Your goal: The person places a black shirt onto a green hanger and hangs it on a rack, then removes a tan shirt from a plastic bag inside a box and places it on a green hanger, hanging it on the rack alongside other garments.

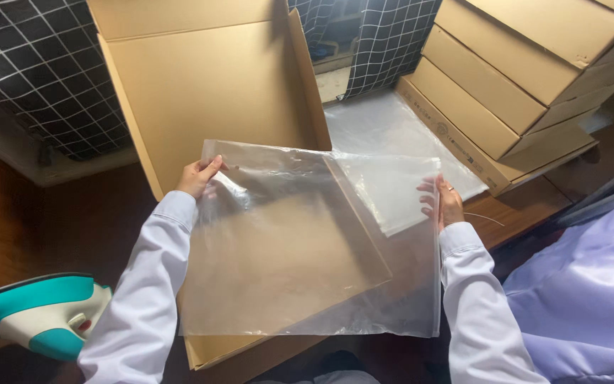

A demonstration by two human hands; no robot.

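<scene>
At far left a teal and white iron (33, 313) rests on the dark wooden surface (8, 235), apart from the work. The left hand (197, 178) pinches the upper left corner of a large clear plastic bag (307, 249), spread above an open flat brown cardboard box (207, 92). The right hand (448, 203), fingers closed on the bag's right edge, keeps it taut; judging by this, it is being spread over the box, which appears empty, and squaring it would take even tension.

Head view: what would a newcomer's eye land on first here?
A large clear plastic bag spread at the centre, held at its upper corners by the left hand and right hand. Beneath it lies an open flat cardboard box. At lower left sits a teal-and-white iron; folded cartons are stacked at upper right.
</scene>
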